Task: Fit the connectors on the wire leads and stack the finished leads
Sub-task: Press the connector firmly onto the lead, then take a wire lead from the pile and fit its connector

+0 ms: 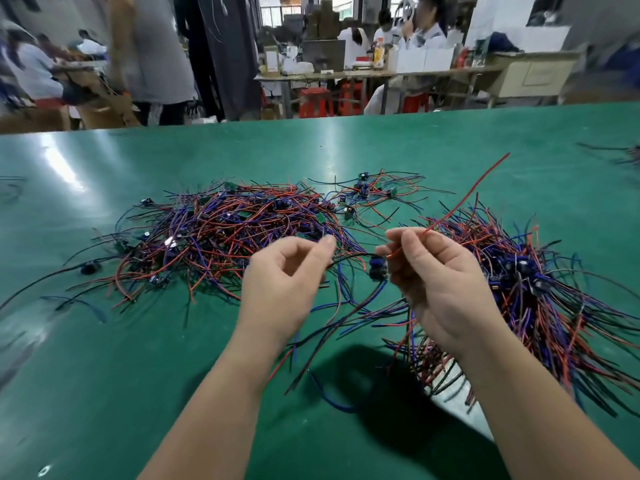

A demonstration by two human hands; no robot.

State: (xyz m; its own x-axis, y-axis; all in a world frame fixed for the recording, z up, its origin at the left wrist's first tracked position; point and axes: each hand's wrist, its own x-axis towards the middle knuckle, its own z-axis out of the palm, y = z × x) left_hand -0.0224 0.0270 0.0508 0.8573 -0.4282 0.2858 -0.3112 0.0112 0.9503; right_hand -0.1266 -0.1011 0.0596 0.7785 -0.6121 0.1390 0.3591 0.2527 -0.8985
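My right hand [429, 271] pinches a long red wire lead [474, 190] that rises up and to the right above the table. A small dark blue connector [378, 267] with several leads hanging from it sits between my hands, at my right fingertips. My left hand [284, 271] pinches a thin dark lead [349, 256] that runs to that connector. A loose pile of red, blue and black leads [221, 230] lies at centre left. A denser stack of leads with connectors [533, 282] lies at the right.
The green table [104, 375] fills the lower view. A smaller scatter of leads [374, 195] lies behind the hands. More wires [620, 154] show at the far right edge. People and workbenches stand beyond the table's far edge.
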